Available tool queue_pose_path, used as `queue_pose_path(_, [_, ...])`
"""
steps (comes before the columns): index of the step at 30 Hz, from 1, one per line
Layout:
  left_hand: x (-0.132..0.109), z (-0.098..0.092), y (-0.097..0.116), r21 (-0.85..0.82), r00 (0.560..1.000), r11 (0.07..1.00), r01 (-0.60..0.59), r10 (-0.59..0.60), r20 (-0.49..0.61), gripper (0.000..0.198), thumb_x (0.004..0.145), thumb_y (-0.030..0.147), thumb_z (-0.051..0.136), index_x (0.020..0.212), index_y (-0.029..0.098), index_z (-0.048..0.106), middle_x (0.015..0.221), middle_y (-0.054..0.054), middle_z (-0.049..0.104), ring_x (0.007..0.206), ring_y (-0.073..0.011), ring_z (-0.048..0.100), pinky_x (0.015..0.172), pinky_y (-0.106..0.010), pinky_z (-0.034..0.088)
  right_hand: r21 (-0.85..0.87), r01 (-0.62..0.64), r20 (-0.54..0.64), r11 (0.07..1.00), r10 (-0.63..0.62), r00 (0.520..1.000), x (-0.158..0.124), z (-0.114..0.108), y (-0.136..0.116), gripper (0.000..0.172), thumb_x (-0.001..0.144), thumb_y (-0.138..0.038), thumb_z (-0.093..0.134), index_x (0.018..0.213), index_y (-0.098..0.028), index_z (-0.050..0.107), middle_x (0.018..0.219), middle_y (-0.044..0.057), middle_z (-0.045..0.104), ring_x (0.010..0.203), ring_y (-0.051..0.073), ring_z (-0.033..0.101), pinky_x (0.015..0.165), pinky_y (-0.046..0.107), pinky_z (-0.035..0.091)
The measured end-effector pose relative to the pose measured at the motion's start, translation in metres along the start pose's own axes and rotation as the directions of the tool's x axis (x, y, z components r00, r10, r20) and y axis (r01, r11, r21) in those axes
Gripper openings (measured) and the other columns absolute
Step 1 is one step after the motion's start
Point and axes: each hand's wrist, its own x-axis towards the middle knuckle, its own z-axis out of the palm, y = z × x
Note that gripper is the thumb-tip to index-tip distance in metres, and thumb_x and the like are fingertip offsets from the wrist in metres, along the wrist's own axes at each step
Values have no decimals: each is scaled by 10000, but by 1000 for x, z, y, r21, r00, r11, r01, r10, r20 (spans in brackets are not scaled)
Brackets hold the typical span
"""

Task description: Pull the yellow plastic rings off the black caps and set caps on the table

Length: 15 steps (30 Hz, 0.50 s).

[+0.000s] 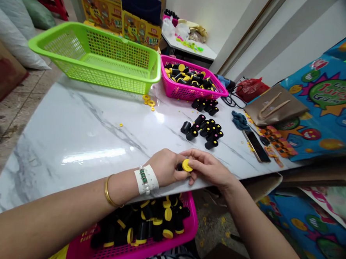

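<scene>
Near the table's front edge, my left hand (167, 169) is closed around a small black cup with a round yellow cap (187, 165). My right hand (210, 169) has its thumb and fingers on that yellow cap, so both hands grip the same piece. The black body is mostly hidden by my fingers. Below, a pink basket (193, 220) in front of me holds many black cups with yellow caps. Beyond my hands, a group of black cups (209, 129) stands and lies on the table, with yellow or pink dots on their ends.
A green basket (105, 78) sits on the marble-patterned table (72, 139) at the far left. Beside it stands a pink basket (193, 92) full of black and yellow pieces. Yellow rings (149, 100) lie nearby. Rightward are a phone (256, 146), a brown paper bag (275, 104) and blue cartons (333, 104).
</scene>
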Motion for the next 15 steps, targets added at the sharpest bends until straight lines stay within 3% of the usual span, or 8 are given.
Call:
queue_pose_path(3, [2,3,0,67,999,997,35,-35,5,184,800,367,605,803,246,742,584,21,622,508,-113,510,526,-242,321,-132,23,-74,991,-33,997,0,10,-4,343,889,-419,587,1122,-181,502,671,-63,565,491,102,624,495,211,501])
queue_pose_path(8, [3,3,2,274,1000,961,25,-27,5,355,776,452,614,989,174,677,670,-48,667,625,-213,628,519,-269,358,-199,111,-219,974,-155,963,-10,30,8,367,907,-482,522,1135,-199,475,684,-70,514,499,94,591,485,208,457])
queue_pose_path(11, [-3,2,4,351,999,936,-15,-3,49,464,732,534,637,999,155,656,747,-92,693,693,-269,664,535,-293,411,-316,185,-323,930,-289,901,-21,44,20,431,814,-447,670,1145,-210,528,738,-46,527,572,98,537,527,221,446])
queue_pose_path(15, [-9,4,7,449,999,893,22,-36,23,499,706,590,641,952,156,649,770,-123,692,730,-308,674,573,-325,463,-425,162,-435,891,-358,826,-37,60,32,311,827,-411,664,1051,-208,592,688,-27,543,581,119,502,540,242,419])
